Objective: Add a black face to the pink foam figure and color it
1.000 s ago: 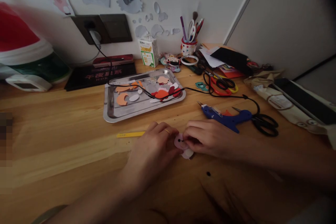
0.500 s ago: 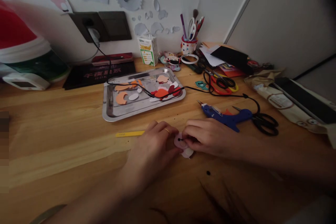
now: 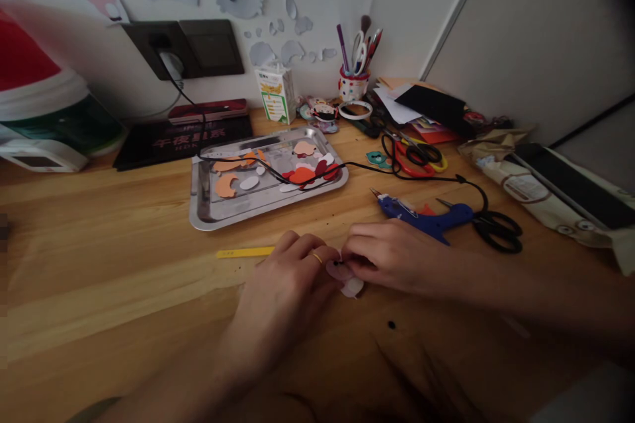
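A small pink cut-out figure [image 3: 339,269] with black eye dots and a pale belly piece sits between my hands, low over the wooden table. My left hand [image 3: 294,271], a ring on one finger, is closed on its left edge. At its upper right edge, the fingers of my right hand [image 3: 380,252] are pinched together; whether a small piece is between them is hidden. A small black dot [image 3: 391,325] lies nearer to me on the wood. Left of my left hand is a flat yellow strip [image 3: 244,252], its right end hidden behind that hand.
Behind my hands, a metal tray [image 3: 202,215] holds several coloured cut-outs, with a black cord [image 3: 364,166] across it. A blue glue gun [image 3: 421,217] and black-handled scissors [image 3: 499,232] lie at the right. A juice carton [image 3: 276,96] and pen cup [image 3: 354,85] stand by the wall.
The view has shifted slightly. Both hands stay at the pink figure, which now appears tipped, and my left thumb is less visible.
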The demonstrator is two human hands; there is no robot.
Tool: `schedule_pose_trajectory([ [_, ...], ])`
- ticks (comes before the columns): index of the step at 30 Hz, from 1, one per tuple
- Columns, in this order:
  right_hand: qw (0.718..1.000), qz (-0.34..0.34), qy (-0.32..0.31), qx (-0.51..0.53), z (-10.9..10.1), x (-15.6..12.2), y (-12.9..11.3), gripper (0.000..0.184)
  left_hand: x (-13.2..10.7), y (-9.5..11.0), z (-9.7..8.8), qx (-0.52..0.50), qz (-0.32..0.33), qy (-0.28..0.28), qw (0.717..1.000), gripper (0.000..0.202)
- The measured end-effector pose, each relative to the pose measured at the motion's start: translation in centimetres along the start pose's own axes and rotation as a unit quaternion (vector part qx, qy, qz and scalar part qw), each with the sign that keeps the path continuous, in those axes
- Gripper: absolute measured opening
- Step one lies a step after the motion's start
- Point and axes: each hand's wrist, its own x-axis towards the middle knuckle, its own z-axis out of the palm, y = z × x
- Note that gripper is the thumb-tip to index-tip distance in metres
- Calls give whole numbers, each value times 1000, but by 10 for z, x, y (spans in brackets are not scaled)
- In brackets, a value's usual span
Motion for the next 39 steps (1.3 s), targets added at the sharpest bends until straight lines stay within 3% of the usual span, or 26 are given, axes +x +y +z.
schedule_pose_trajectory([
  [8,1000,-9,-13,-2,0,3,2,15,-3,0,3,9,15,33,999,14],
  [21,999,14,-47,22,-3,3,3,14,-1,0,1,70,16,-3,997,17],
  [30,992,90,-40,82,-5,-4,4,21,0,1,-2,81,20,-22,996,16],
  [39,988,109,-33,106,-6,3,3,9,0,4,-2,77,-3,-2,997,13],
])
